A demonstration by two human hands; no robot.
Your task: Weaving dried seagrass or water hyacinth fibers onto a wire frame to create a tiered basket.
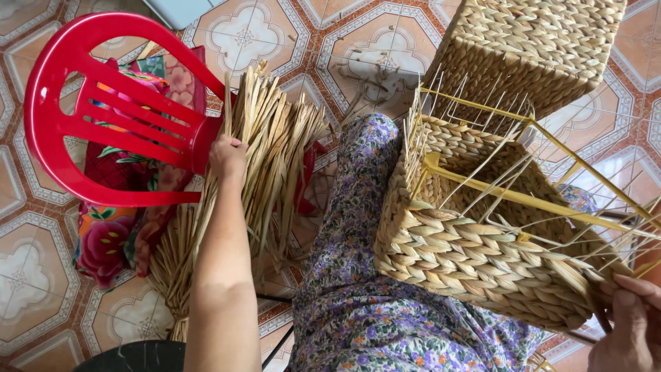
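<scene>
Patterned floor tiles (275,34) lie below; the left hand (227,157) closes on dried straw (272,151) beside a red chair (103,110); the right hand (630,324) grips the half-woven basket (475,255) (on the lap); best drawn singly, basket steady.

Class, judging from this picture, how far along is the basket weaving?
Done: the lower walls of the half-woven basket are woven. In hand: the right hand steadies its corner while the left hand reaches into the dried straw bundle. Left: bare yellow frame and upright strands stand unwoven.
</scene>
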